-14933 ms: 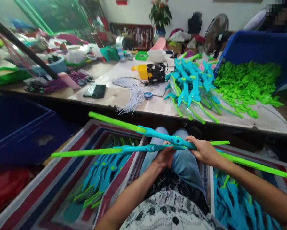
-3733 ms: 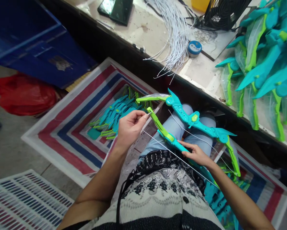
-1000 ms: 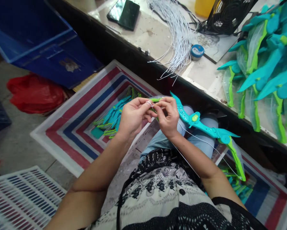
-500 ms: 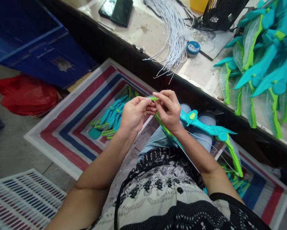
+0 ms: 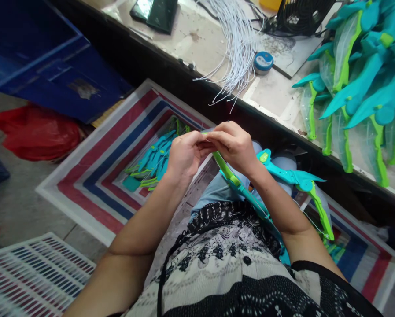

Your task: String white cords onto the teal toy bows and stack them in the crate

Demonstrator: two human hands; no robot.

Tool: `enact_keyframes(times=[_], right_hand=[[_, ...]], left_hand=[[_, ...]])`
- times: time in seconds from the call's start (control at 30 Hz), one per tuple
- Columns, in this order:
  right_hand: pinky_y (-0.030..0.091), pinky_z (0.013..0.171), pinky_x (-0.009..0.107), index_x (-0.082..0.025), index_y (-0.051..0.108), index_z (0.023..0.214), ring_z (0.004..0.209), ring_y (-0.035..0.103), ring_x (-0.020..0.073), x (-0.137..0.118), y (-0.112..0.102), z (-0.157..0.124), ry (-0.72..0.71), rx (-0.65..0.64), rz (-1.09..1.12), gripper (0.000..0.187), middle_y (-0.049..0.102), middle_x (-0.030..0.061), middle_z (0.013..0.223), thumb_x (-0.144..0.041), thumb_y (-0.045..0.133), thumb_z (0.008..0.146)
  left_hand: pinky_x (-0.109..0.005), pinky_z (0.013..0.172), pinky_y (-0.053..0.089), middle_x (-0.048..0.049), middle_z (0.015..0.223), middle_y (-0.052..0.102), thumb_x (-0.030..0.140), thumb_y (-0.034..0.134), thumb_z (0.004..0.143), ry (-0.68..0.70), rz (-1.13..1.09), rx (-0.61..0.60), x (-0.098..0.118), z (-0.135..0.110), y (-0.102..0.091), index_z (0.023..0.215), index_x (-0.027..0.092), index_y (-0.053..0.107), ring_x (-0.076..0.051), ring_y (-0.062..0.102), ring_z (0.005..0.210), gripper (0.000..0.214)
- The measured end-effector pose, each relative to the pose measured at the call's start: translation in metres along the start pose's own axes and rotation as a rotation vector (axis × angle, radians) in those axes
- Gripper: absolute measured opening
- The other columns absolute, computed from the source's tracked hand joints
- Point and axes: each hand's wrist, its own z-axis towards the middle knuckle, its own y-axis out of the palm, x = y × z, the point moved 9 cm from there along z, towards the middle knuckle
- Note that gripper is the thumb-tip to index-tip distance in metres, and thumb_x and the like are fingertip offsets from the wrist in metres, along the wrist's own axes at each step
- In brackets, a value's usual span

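Crate 1 (image 5: 92, 171), 9 o'clock: bows (image 5: 159, 152). Crate 2 (image 5: 362, 253), 4 o'clock: green parts (image 5: 336, 252). Left hand (image 5: 185, 155), right hand (image 5: 236, 146): meeting at centre, pinching a green tip (image 5: 204, 133). Lap bows (image 5: 283, 173): 2, running toward 4–5 o'clock.

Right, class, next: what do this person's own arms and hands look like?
The left hand and right hand are ungloved, with no watch or bracelet visible. Both forearms are bare. The right sleeve is short, patterned in black and off-white, with a black edge.
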Motion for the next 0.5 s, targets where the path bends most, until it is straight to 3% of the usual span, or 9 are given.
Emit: enact_keyframes(times=[0.23, 0.37, 0.5], right_hand=[[0.042, 0.075, 0.031, -0.018, 0.059, 0.082, 0.084, 0.050, 0.0155, 0.001, -0.007, -0.001, 0.018, 0.032, -0.091, 0.027, 0.055, 0.0046, 0.086, -0.024, 0.041, 0.100], [0.043, 0.075, 0.030, -0.018, 0.056, 0.082, 0.082, 0.050, 0.0141, 0.006, -0.009, -0.006, 0.077, 0.110, 0.086, 0.022, 0.054, 0.0035, 0.086, -0.025, 0.043, 0.099], [0.041, 0.067, 0.026, -0.018, 0.054, 0.083, 0.075, 0.050, 0.0111, 0.023, -0.005, -0.013, 0.275, 0.136, 0.340, 0.019, 0.054, 0.0008, 0.083, -0.028, 0.047, 0.097]], left_hand=[[-0.030, 0.070, 0.055, -0.0013, 0.066, 0.067, 0.021, 0.078, 0.056, 0.072, 0.073, -0.120, 0.008, -0.008, 0.008, 0.066, 0.012, 0.066, -0.013, 0.064, 0.063, 0.018], [-0.027, 0.065, 0.053, -0.0026, 0.067, 0.068, 0.027, 0.085, 0.055, 0.123, 0.131, -0.184, 0.010, -0.008, 0.012, 0.068, 0.012, 0.067, -0.012, 0.062, 0.061, 0.026], [-0.025, 0.058, 0.051, -0.0020, 0.065, 0.067, 0.033, 0.082, 0.061, 0.187, 0.216, -0.186, 0.014, -0.010, 0.008, 0.074, 0.013, 0.071, -0.011, 0.059, 0.056, 0.026]])
